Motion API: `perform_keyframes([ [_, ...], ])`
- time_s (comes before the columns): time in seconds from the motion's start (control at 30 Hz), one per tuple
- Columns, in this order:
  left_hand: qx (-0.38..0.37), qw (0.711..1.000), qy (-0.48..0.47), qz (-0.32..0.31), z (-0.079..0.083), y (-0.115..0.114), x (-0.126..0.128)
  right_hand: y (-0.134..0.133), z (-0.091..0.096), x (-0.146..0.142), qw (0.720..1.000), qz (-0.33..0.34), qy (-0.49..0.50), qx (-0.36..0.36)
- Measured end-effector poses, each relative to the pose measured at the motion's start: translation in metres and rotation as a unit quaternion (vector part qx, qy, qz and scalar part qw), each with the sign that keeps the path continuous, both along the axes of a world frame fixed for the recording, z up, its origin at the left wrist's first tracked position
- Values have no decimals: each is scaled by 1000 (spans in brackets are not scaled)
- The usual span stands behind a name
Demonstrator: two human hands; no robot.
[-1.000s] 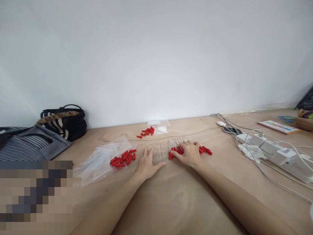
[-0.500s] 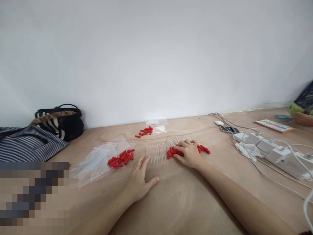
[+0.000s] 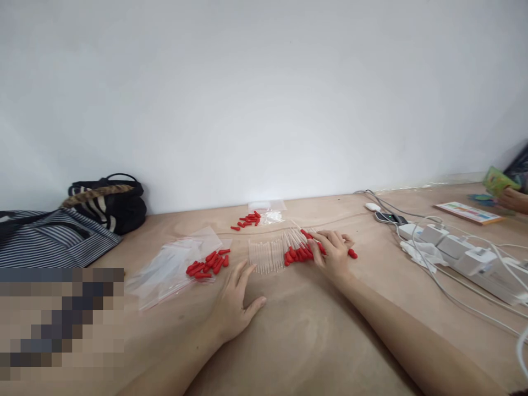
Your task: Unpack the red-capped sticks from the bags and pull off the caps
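My left hand (image 3: 237, 302) lies open on the table, fingers spread, its fingertips at the left end of a row of clear thin tubes (image 3: 266, 257). My right hand (image 3: 333, 254) is closed in a pinch on a red-bulbed dropper (image 3: 306, 234), whose clear tube points to the far left. Under and beside that hand lie several more droppers (image 3: 297, 254), their red bulbs towards me and clear tubes fanned away. Part of this group is hidden by the right hand. One loose red bulb (image 3: 352, 253) shows just right of it.
Loose red bulbs (image 3: 208, 265) lie by flat clear zip bags (image 3: 165, 269) at left. Farther back are more red bulbs (image 3: 247, 220) and a bag with tubes (image 3: 270, 213). Bags of cloth (image 3: 111, 203) stand left. A power strip (image 3: 474, 264) with cables lies right, near another person's hand (image 3: 513, 198).
My right hand has lifted a dropper from the group and shifted slightly right, uncovering more red bulbs. My left hand stays in place. The other person's hand has raised a green item.
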State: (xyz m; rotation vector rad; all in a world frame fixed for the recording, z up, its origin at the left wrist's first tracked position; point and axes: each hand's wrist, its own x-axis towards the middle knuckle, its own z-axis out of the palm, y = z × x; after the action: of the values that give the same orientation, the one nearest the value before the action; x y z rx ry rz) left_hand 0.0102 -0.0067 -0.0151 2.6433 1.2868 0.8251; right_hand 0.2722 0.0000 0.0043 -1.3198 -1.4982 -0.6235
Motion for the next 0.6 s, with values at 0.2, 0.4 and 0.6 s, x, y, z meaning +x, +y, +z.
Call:
perform_keyframes([
  [0.2, 212, 973, -50, -82, 8, -4, 16, -37, 10, -29, 986, 126, -76, 80],
  [0.4, 277, 945, -86, -148, 16, -9, 28, -55, 3, -61, 965, 211, -118, 102],
  [0.6, 221, 947, -134, -189, 17, -12, 26, -50, 2, -56, 956, 267, -96, 69],
])
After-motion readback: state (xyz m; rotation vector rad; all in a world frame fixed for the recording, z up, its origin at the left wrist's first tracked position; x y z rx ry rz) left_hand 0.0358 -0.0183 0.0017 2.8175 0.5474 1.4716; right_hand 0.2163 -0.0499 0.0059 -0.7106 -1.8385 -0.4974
